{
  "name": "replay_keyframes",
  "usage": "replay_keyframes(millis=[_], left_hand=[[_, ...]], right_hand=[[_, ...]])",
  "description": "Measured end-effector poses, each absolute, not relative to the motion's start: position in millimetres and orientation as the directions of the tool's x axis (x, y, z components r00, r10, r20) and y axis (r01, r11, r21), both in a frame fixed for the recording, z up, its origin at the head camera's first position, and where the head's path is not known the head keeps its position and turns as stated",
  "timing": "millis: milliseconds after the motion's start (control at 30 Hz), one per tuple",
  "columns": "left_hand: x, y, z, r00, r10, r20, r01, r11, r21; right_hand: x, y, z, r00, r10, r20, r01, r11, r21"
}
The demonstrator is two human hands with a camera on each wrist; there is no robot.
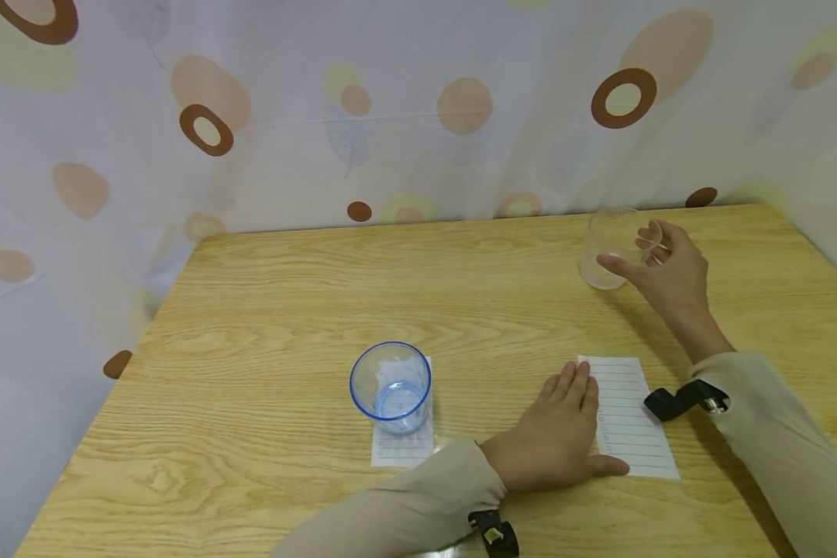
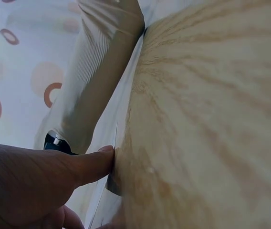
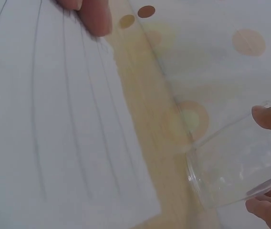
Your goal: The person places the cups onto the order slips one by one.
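My right hand (image 1: 676, 277) grips a clear cup (image 1: 598, 249) near the back right of the table, thumb on one side and fingers on the other. The right wrist view shows the same clear cup (image 3: 235, 164) lying slantwise in that hand's fingers. My left hand (image 1: 549, 434) rests flat, fingers straight, along the left edge of a lined white sheet (image 1: 638, 422). In the left wrist view its thumb (image 2: 90, 167) lies against the tabletop. A clear cup with a blue rim (image 1: 390, 387) stands upright on a second, smaller-looking paper sheet (image 1: 403, 451).
The wood-grain table (image 1: 251, 310) ends at the back against a patterned curtain (image 1: 404, 101). Black wrist cameras (image 1: 683, 399) are strapped over both sleeves. The blue-rimmed cup stands left of the left hand.
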State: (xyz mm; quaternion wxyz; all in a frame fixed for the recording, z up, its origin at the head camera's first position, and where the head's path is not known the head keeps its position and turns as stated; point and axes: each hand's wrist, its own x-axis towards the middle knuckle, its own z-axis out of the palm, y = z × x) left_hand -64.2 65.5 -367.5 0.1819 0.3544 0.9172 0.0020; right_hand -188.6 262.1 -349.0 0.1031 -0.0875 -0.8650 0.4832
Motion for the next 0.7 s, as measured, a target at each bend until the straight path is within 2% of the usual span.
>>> replay_keyframes(millis=[700], left_hand=[[-62, 68, -368, -0.701, 0.630, -0.334, 0.627, 0.768, 0.131]], right_hand=[[-176, 266, -340, -0.968, 0.225, 0.110, 0.029, 0.538, -0.843]])
